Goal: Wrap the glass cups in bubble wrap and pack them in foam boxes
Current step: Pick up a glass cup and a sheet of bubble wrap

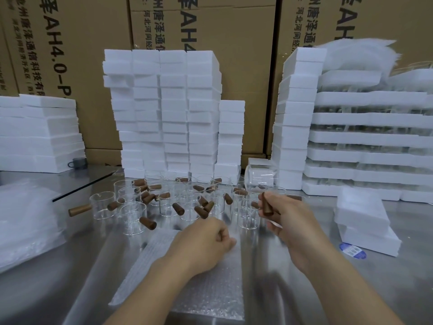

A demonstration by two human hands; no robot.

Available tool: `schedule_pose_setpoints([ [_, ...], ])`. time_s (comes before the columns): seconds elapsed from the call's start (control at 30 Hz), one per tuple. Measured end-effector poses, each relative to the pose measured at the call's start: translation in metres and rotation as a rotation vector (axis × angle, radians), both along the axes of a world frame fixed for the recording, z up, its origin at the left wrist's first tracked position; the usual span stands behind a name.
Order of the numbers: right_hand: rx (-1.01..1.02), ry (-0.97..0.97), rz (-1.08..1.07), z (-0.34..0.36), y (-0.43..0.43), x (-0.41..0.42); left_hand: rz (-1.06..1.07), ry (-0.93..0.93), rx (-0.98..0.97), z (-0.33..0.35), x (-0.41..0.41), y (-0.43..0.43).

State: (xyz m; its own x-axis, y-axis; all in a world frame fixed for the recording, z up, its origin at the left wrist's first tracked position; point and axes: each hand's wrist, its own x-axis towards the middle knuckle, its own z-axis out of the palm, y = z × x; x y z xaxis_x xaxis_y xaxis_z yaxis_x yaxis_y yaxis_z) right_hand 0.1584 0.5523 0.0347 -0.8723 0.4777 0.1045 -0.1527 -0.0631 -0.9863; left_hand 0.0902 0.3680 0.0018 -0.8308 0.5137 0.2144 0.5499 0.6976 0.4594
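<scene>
Behind everything stand tall brown cardboard cartons (234,90), and against them lean high stacks of white foam boxes (164,113). The columns are uneven, so a knock to the shiny steel table (82,266) could tip one forward onto the glass below. Nearest the person lies a clear sheet of bubble wrap (210,296), flat on the table and partly under the forearms. It is light and slick, and a dragged sleeve or wrist could pull it askew just when a cup should land on it. Beyond it, at the foot of the stacks, is a tight crowd of clear glass cups with brown wooden handles (168,205). Many touch, and their handles jut every way. The main hazard, as I judge it, is a cup lifted out catching a neighbour's handle and toppling several. The right hand (288,219) is curled round the brown handle of one lifted glass cup (267,207), held at the right edge of the crowd above the table. A grip on the handle alone lets the glass body swing into the others. The left hand (206,242) rests with curled fingers at the sheet's far edge, though I cannot tell whether it pinches the film.
</scene>
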Motion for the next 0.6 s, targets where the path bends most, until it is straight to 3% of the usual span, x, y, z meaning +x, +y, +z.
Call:
schedule_pose_setpoints([
  [0.17, 0.041, -0.005, 0.053, -0.001, -0.003, -0.001, 0.041, -0.079, -0.173, -0.003, -0.002, -0.007],
  [0.27, 0.017, -0.009, 0.049, -0.001, -0.003, -0.001, 0.025, -0.099, -0.118, -0.004, -0.006, -0.008],
  [0.4, 0.005, 0.011, 0.065, 0.004, -0.003, 0.002, 0.056, -0.151, 0.245, 0.004, -0.013, -0.009],
  [0.6, 0.191, -0.064, 0.157, 0.005, -0.007, 0.004, 0.110, -0.121, 0.782, 0.022, -0.010, -0.007],
])
